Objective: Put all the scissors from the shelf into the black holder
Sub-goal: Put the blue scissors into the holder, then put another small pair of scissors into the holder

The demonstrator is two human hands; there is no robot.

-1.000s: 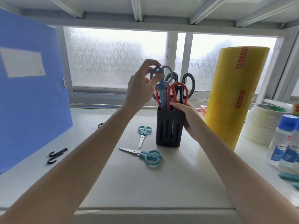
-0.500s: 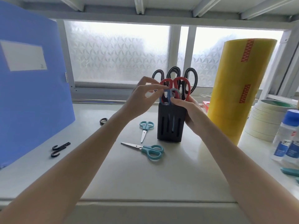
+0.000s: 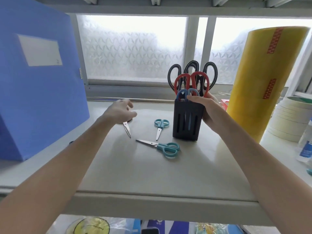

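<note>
Two teal scissors, the larger [image 3: 166,148] nearest and a small pair [image 3: 160,126] behind, lie loose on the shelf [image 3: 152,174]. The left hand [image 3: 120,111] closes over a third pair [image 3: 127,129]; the right hand [image 3: 205,107] grips the black holder [image 3: 187,122], already holding several scissors.

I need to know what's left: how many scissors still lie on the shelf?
3: small teal scissors beside the black holder, large teal scissors in front, one pair under the left hand.
</note>
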